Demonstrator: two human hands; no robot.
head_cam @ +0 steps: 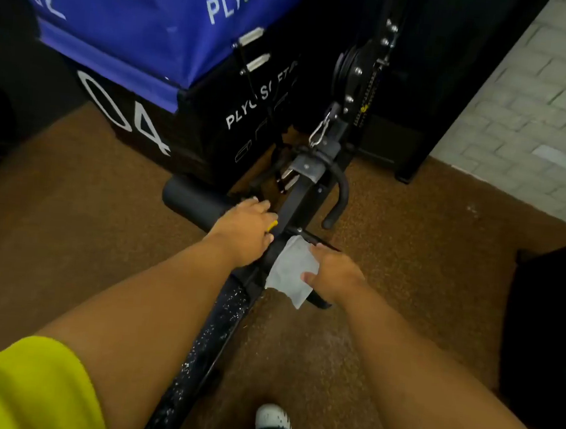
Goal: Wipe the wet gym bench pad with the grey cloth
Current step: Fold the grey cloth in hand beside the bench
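head view: right hand (334, 276) pinches grey cloth (292, 270); left hand (246, 226) grips frame (293, 203) beside "plyo soft" boxes (175, 16).

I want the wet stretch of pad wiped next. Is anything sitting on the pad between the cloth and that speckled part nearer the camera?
Nothing visible. The right hand holds the grey cloth against the bench pad, and the droplet-speckled surface below it is bare. The left hand grips further up, beyond the cloth.

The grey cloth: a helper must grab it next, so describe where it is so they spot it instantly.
Follow the long black gym bench pad up the middle of the brown floor to where both hands meet. The grey cloth lies draped over its far end under the right hand, the only pale, crumpled thing among black equipment.
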